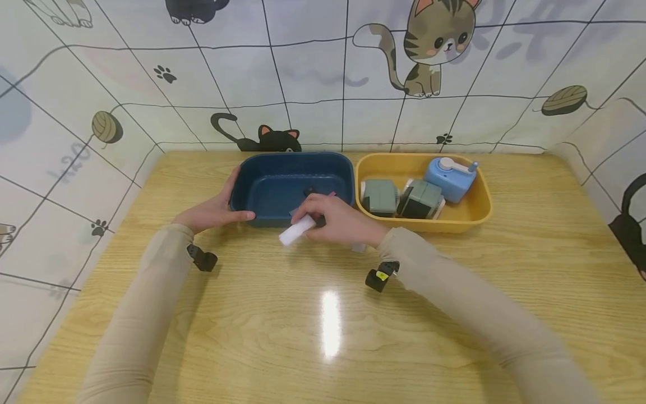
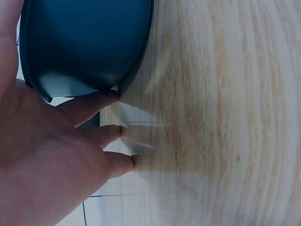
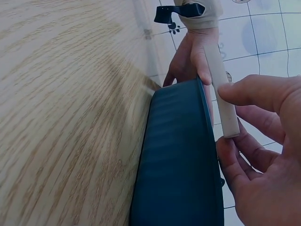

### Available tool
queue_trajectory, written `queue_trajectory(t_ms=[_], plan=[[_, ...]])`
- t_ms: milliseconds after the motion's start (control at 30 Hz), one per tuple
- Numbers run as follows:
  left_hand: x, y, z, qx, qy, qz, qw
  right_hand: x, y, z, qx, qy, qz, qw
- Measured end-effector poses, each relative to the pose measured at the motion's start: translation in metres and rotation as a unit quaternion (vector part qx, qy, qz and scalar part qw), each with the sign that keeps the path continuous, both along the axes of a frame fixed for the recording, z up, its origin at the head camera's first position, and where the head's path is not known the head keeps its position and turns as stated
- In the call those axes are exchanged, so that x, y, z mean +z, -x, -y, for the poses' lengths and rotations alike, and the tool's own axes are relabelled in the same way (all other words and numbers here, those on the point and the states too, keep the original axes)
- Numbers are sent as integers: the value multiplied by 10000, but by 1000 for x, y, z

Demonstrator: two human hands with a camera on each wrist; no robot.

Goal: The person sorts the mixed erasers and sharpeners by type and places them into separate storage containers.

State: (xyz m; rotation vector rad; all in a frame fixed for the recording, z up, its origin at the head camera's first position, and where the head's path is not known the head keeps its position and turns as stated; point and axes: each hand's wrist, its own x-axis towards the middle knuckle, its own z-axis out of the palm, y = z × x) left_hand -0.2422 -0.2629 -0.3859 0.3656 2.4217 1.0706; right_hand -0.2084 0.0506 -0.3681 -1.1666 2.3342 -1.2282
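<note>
My right hand (image 1: 335,219) pinches a white bar (image 1: 296,230) between thumb and fingers, above the front wall of a dark blue bin (image 1: 267,220). In the right wrist view the bar (image 3: 221,94) looks flat, long and straight-edged; its exact kind is unclear. My left hand (image 1: 214,212) rests at the bin's left end, the thumb along the front wall. In the left wrist view its fingers (image 2: 101,134) are spread and fairly straight, tips down at the wooden table beside the bin. A small dark thing (image 1: 309,191) lies inside the bin; my right hand partly hides the contents.
A yellow bin (image 1: 484,196) stands against the blue bin's right side. It holds two grey-green boxy things (image 1: 381,196) and a blue pencil sharpener (image 1: 451,179) with a crank. Behind the wooden table (image 1: 252,336) hangs a cat-patterned sheet (image 1: 313,73).
</note>
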Motion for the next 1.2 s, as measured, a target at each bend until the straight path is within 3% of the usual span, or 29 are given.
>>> queue_trajectory(t_ms=[700,1200], plan=[[-3,2,2,81,-144,121,9998,3,7,14,-389,-309,-121,9987],[-2,2,1,47,-105,78,9999,3,15,26,-1064,-497,-143,9930]])
